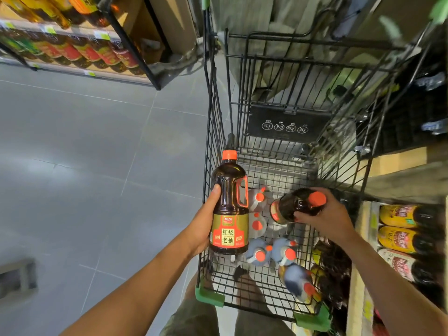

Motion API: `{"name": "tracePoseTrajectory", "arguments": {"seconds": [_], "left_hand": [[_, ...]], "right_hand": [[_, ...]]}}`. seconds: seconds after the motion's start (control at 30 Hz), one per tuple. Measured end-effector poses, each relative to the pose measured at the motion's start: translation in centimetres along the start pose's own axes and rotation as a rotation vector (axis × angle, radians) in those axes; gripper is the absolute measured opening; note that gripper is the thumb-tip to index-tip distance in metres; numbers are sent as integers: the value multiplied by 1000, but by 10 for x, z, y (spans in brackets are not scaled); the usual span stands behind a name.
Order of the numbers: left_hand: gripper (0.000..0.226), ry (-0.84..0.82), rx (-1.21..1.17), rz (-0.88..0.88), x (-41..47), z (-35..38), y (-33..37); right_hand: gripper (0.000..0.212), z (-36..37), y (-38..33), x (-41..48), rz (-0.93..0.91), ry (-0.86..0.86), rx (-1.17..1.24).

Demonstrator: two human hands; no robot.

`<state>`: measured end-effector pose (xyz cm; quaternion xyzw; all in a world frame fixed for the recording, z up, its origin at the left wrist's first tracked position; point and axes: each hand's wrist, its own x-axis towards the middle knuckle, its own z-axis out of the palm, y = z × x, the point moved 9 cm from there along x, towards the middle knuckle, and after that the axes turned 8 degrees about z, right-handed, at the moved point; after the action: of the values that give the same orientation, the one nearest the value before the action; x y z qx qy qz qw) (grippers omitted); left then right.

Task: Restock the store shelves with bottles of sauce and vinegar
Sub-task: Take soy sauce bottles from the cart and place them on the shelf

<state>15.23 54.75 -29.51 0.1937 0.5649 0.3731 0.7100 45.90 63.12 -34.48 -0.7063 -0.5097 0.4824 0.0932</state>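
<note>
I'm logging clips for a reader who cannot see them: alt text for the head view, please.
Over a wire shopping cart, the left hand holds an upright dark soy sauce bottle and the right hand grips a second dark bottle near its orange cap. Pale orange-capped bottles remain in the cart.

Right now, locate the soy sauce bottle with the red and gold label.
Head view, centre: the labelled bottle stands upright in the left hand, against the cart's left wall.
</note>
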Motion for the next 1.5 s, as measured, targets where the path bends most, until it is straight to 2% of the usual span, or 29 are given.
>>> {"name": "tracePoseTrajectory", "arguments": {"seconds": [0.13,0.23,0.3,0.37,0.5,0.57,0.6,0.63,0.73,0.87,0.97,1.03,1.13,1.2,1.3,1.37,1.43,1.5], "left_hand": [[78,-60,-47,-36,-8,21,16],[80,-107,-75,-33,-10,35,31],[86,-132,-88,-34,-11,42,41],[93,-151,-96,-43,-13,47,49],[102,-225,-104,-71,-15,60,66],[102,-279,-111,-76,-15,63,77],[101,-312,-115,-86,-15,64,82],[101,-347,-113,-100,-16,66,87],[97,-443,-69,-123,-17,69,100],[92,-525,-19,-137,-20,69,116],[92,-576,21,-155,-21,66,120],[90,-591,14,-165,-21,67,124],[84,-646,22,-159,-25,76,133],[82,-683,20,-153,-29,82,139],[83,-760,72,-188,-37,95,143],[72,-773,112,-222,-39,105,141],[52,-782,143,-233,-42,117,137],[48,-796,170,-236,-48,130,131]], "right_hand": [[81,-39,-38,-32,-80,-46,198],[71,-62,-70,-55,-143,-54,429],[73,-65,-87,-63,-167,-90,621],[73,-62,-101,-72,-113,-131,874],[48,-56,-145,-90,-114,-185,1085],[27,-52,-160,-97,-106,-196,1167],[23,-52,-165,-100,-100,-178,1171],[27,-50,-168,-104,-86,-145,1148],[57,-41,-183,-116,-26,-62,1117],[59,-26,-190,-126,125,9,1173],[63,-16,-190,-132,239,35,1114],[80,-11,-191,-140,289,36,1055],[111,-9,-192,-152,267,68,980],[104,-12,-189,-160,236,108,964],[63,-20,-187,-176,151,167,974],[43,-27,-182,-193,125,227,995],[46,-35,-169,-211,124,316,1033],[57,-43,-154,-232,132,401,1053]]}}
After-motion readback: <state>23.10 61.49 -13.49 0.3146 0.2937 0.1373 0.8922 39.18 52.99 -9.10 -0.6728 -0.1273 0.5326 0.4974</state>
